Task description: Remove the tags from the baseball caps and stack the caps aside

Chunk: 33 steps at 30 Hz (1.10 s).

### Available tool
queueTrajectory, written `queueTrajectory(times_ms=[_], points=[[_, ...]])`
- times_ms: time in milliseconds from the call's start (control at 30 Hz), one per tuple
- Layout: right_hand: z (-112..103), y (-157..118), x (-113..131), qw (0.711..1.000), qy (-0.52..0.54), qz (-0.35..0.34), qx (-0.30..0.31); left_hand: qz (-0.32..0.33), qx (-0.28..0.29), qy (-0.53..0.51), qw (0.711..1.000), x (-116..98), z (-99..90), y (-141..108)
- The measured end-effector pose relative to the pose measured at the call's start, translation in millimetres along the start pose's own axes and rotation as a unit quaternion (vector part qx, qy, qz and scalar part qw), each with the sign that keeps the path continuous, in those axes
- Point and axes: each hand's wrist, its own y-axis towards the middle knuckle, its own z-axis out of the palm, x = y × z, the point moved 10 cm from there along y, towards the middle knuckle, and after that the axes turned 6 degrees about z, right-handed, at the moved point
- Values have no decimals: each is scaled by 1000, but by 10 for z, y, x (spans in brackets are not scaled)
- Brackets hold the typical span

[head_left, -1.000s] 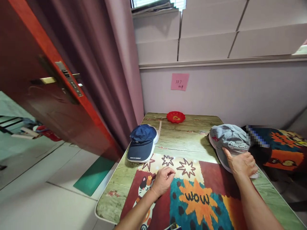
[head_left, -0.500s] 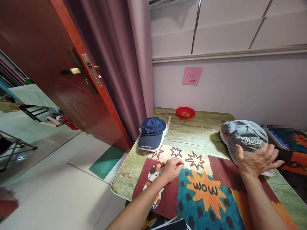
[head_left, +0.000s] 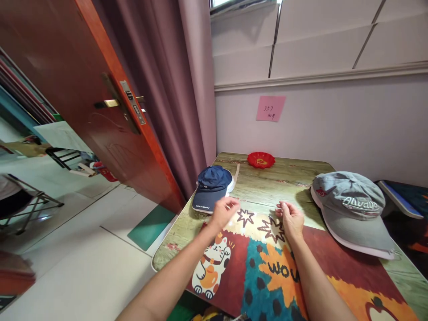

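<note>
My left hand (head_left: 224, 214) is just in front of the navy cap (head_left: 214, 180), overlapping the edge of its brim; whether it touches the cap I cannot tell. Its fingers are loosely bent, slightly apart, with nothing visible in them. My right hand (head_left: 291, 219) hovers over the far edge of the patterned mat (head_left: 230, 267), fingers half curled and holding nothing that I can see. To its right rests a grey cap (head_left: 351, 205) with raised lettering on the front, brim pointing toward the near right.
A red scalloped dish (head_left: 261, 160) sits at the back of the wood-patterned table (head_left: 277, 178). Pink paper (head_left: 270, 108) is stuck on the wall behind. Purple curtain (head_left: 174, 80) and an open brown door (head_left: 110, 125) stand on the left. A blue-edged object (head_left: 401, 200) lies far right.
My right hand has moved left, away from the grey cap, to above the mat. My left hand has shifted left and back to the navy cap's brim, its fingers loosening.
</note>
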Motion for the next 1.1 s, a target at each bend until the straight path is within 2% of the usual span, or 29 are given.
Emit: queueTrajectory(times_ms=[33,133,233,300,367,433,500,633,767,1000,1100], points=[[13,-4,-1,1000,-18,-4,9,-22,-52,70,996,45,-277,186],[31,-6,-5,999,-50,-3,11,-63,-121,144,980,204,-883,728],[39,17,-17,998,-57,10,1,-115,-154,206,959,475,-1253,1076],[48,31,-19,997,-72,18,-1,-158,-148,234,948,688,-1330,1178],[62,35,-9,995,-93,22,1,-196,-127,251,939,870,-1317,1210],[78,33,11,993,-113,22,3,-213,-109,264,934,965,-1282,1216],[90,29,35,992,-124,20,2,-209,-103,277,932,964,-1271,1227],[98,24,71,991,-130,18,-3,-184,-102,301,930,817,-1326,1286],[101,30,56,992,-126,24,0,-147,-94,312,934,568,-1382,1386],[96,54,9,997,-70,18,6,-66,-76,297,950,-59,-1411,1481],[96,54,10,998,-63,13,8,-6,-111,257,960,-424,-1494,1456]])
